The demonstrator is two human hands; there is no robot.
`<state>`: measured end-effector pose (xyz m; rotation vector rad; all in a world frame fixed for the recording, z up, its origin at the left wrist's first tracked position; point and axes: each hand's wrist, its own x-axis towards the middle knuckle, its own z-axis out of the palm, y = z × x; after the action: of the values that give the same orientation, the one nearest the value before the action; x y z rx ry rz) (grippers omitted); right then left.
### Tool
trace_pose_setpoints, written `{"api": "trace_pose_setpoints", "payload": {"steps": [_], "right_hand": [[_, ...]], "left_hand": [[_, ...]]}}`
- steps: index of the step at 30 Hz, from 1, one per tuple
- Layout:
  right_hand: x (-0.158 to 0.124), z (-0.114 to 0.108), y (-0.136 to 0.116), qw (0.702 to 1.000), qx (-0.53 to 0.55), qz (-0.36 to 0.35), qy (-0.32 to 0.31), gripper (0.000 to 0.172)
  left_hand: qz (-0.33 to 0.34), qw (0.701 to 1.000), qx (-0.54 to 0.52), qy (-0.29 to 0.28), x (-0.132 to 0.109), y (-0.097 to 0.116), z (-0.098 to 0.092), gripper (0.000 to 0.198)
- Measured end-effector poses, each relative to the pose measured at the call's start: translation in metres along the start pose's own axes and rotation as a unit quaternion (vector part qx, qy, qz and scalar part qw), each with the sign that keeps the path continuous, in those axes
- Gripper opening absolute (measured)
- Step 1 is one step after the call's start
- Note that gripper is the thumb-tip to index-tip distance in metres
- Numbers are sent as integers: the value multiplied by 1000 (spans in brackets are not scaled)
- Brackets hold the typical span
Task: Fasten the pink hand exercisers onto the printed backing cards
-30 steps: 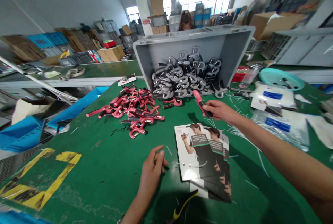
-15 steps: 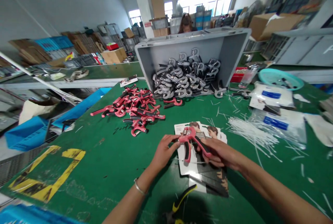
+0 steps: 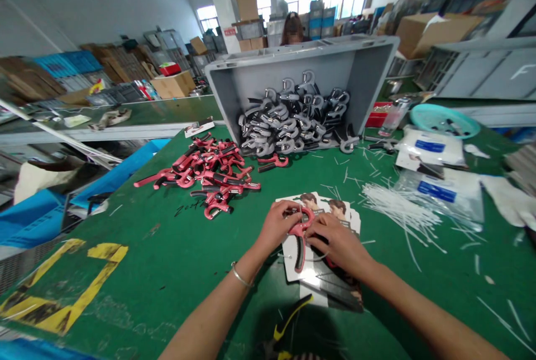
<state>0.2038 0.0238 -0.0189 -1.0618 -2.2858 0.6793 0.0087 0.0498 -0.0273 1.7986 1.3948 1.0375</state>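
Note:
A red and black hand gripper (image 3: pixel 299 237) lies on top of a stack of printed backing cards (image 3: pixel 330 287) on the green table. My left hand (image 3: pixel 280 225) pinches its upper loop from the left. From the right, my right hand (image 3: pixel 335 241) closes over its loop and right handle. Both hands press it against the top card. A thin white tie curves across the card under the gripper.
A pile of red hand grippers (image 3: pixel 209 173) lies left of centre. A tilted grey bin (image 3: pixel 368 75) holds several grey ones. Loose white ties (image 3: pixel 397 209) and plastic bags (image 3: pixel 435 173) are at right. Yellow-handled pliers (image 3: pixel 288 324) lie near me. A person stands behind the bin.
My right hand brought a red gripper from near the bin to the cards. My left hand rose to meet it, and both now hold it down on the top card.

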Motion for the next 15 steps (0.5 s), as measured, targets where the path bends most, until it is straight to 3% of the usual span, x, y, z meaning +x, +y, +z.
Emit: {"api": "trace_pose_setpoints", "payload": {"steps": [5,11,15], "right_hand": [[6,5,10,997,57,39,40,9],[10,3,11,986,129,49,92,13],[10,1,13,986,132,80,69,16]], "left_hand": [[37,998,43,28,-14,9,1,7],[44,995,85,5,-23,9,8,9],[27,998,51,22,-23,3,12,6]]}}
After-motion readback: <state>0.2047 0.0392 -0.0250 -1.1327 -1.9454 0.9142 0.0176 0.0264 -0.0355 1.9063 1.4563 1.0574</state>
